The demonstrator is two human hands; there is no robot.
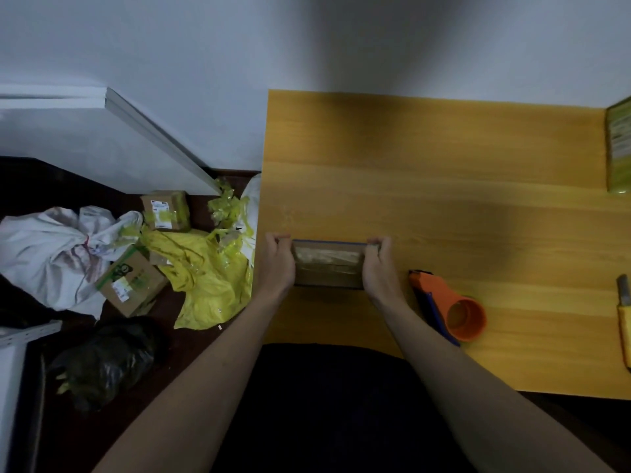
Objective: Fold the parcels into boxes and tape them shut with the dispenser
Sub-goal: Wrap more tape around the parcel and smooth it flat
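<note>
A small brown cardboard box [328, 264] with clear tape across its top sits near the left front of the wooden table [444, 186]. My left hand [278, 262] grips its left end, fingers curled over the far corner. At the right end, my right hand [379, 264] holds the box the same way. An orange and blue tape dispenser [450, 308] lies on the table just right of my right forearm, nobody touching it.
A yellow-handled cutter [625, 319] lies at the table's right edge and a green packet [619, 148] at the far right. On the floor to the left lie taped cardboard boxes [131, 285], a white sack [51, 254], yellow plastic [208, 278] and a black bag [102, 363].
</note>
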